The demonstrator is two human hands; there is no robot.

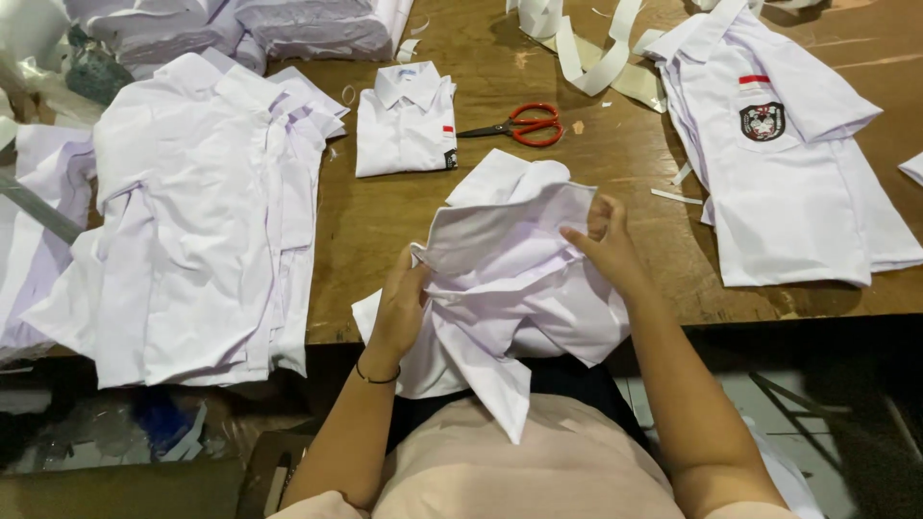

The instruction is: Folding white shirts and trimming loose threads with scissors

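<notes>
The wooden tabletop (615, 163) carries nearly everything. On its left a big pile of white shirts (192, 221) lies spread out and hangs over the near edge. On the right a flat stack of shirts (798, 183) lies with a badge on the top pocket. At the near edge, in the middle, a crumpled white shirt (510, 279) is held up, partly over the tabletop and partly over the person's lap. The left hand (399, 308) has its fingers clenched on the shirt's lower left folds; the right hand (606, 240) pinches the upper right edge of the fabric. Behind it lies a small folded shirt (404, 120), collar up. Just to its right rest red-handled scissors (519, 125), with white strips (586, 48) beyond them.
</notes>
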